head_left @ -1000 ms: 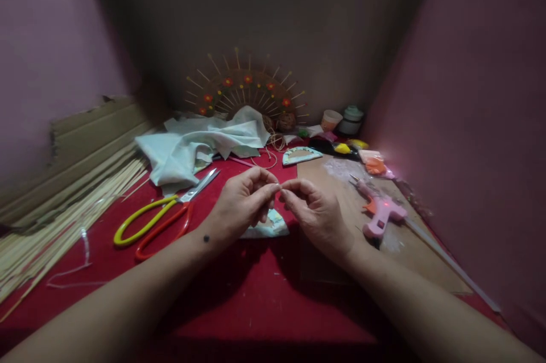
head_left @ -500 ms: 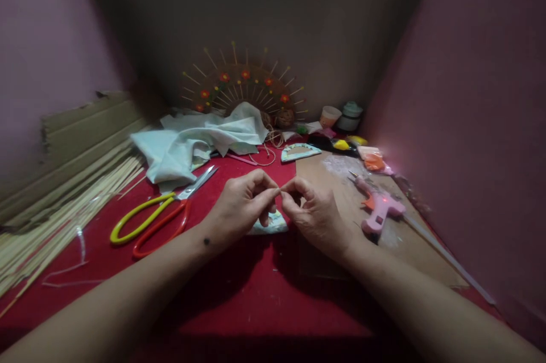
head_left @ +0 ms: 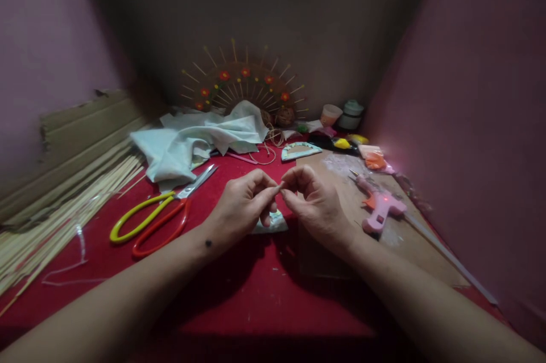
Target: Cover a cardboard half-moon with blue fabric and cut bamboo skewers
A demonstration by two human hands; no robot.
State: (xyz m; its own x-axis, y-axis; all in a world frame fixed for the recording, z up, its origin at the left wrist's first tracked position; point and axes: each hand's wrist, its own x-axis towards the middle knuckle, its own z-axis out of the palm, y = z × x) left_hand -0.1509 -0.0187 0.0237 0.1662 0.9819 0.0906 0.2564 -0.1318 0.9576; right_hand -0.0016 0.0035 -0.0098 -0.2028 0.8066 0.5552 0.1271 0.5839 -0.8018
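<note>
My left hand (head_left: pixel 247 201) and my right hand (head_left: pixel 318 203) meet fingertip to fingertip above the red cloth (head_left: pixel 239 306). Both are closed in a pinch. Something tiny and pale shows where the fingertips meet, too small to name. Below the hands lies a pale fabric-covered piece (head_left: pixel 275 223), partly hidden by my left fingers. Left of my left hand, scissors (head_left: pixel 187 192) with one yellow and one red handle rest with blades nearly together. A pink glue gun (head_left: pixel 381 203) with a lit red light lies right of my right hand.
Thin wooden sticks (head_left: pixel 85 209) and cardboard (head_left: pixel 89 135) fill the left side. Pale fabric (head_left: pixel 205 138) lies behind the scissors, before a fan-shaped ornament (head_left: pixel 243 78). A half-ring piece (head_left: pixel 301 151), a cup (head_left: pixel 331 115) and a jar (head_left: pixel 351 115) stand farther back. The glue gun is on a brown board (head_left: pixel 341 181).
The fingers of my right hand have shifted slightly, its index finger now more arched. The pale bit between the fingertips shows a little more. Everything else stays put.
</note>
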